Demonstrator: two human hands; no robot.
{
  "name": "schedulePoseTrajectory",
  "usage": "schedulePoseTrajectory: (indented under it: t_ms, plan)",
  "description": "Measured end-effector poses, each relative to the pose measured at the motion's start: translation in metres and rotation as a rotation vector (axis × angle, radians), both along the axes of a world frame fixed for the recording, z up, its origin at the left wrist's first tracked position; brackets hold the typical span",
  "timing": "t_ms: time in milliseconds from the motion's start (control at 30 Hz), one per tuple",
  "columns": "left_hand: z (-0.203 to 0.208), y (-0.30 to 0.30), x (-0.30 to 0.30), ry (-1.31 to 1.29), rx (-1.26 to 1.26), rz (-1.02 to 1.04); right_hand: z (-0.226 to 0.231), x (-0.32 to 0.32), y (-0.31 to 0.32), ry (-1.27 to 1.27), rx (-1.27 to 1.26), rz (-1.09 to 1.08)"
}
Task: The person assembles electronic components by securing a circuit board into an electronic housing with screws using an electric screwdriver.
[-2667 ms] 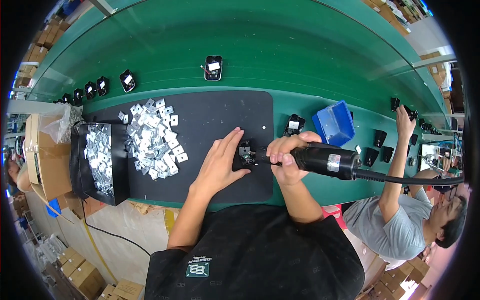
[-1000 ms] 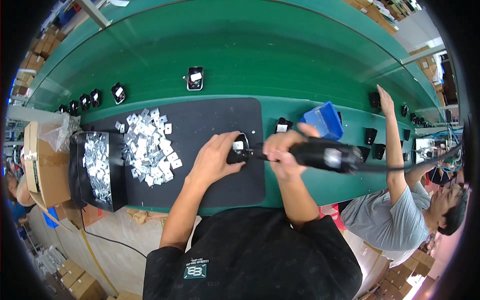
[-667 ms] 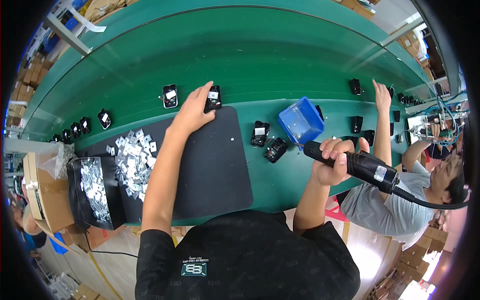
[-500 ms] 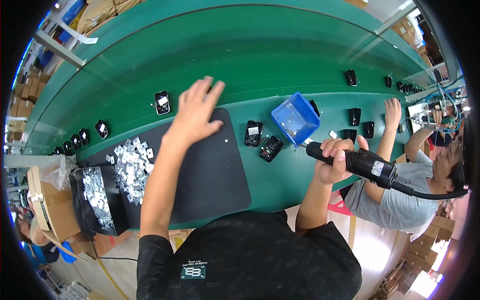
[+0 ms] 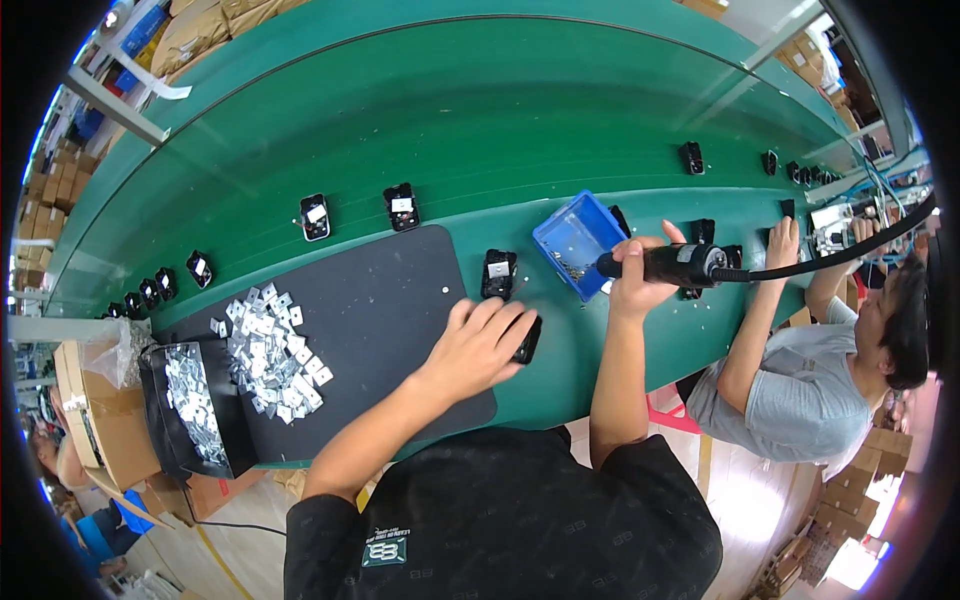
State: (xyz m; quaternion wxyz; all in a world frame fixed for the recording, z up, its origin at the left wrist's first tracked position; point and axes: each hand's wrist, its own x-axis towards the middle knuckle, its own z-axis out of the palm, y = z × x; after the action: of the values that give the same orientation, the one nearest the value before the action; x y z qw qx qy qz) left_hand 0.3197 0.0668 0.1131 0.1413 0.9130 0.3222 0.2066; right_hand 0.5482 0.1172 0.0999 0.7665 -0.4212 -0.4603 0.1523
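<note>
My left hand (image 5: 478,352) reaches across to the right edge of the dark mat, its fingers closed over a small black plastic housing (image 5: 528,343). Most of that housing is hidden beneath the hand. Just beyond lies another black housing (image 5: 499,273) bearing a white plate. In my right hand (image 5: 640,285) is a black corded electric screwdriver (image 5: 680,265), its front end at the right side of a blue bin (image 5: 566,222). Small metal screws lie in the bin. The screwdriver's bit is not clearly visible.
A heap of silvery plates (image 5: 275,355) covers the left of the dark mat (image 5: 400,330), beside a black box (image 5: 210,405) of more plates. Black housings (image 5: 401,206) line the green belt. At right, a co-worker (image 5: 800,360) works near further housings.
My left hand has left the belt, where a housing with a white plate now shows, and has drawn another housing nearer me. My right hand and screwdriver have moved up and left.
</note>
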Motion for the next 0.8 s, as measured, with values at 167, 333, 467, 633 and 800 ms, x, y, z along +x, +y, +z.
schedulePoseTrajectory:
  t_ms: [167, 333, 467, 633, 800]
  plan:
    - [0.006, -0.042, -0.057, 0.079, -0.075, 0.375, -0.007, -0.006, 0.005, -0.038, -0.075, -0.044]
    - [-0.001, -0.057, -0.078, 0.126, -0.18, 0.48, -0.011, -0.01, 0.005, -0.038, -0.124, -0.067]
    - [0.015, -0.064, -0.087, -0.019, -0.22, 0.512, 0.006, -0.002, 0.0, -0.035, -0.015, -0.049]
    - [0.004, -0.066, -0.156, -0.136, -0.165, 0.933, 0.025, 0.002, -0.009, 0.003, 0.145, 0.049]
    - [0.002, -0.066, -0.201, 0.083, -0.183, 1.007, 0.042, -0.007, -0.015, 0.119, 0.206, 0.195]
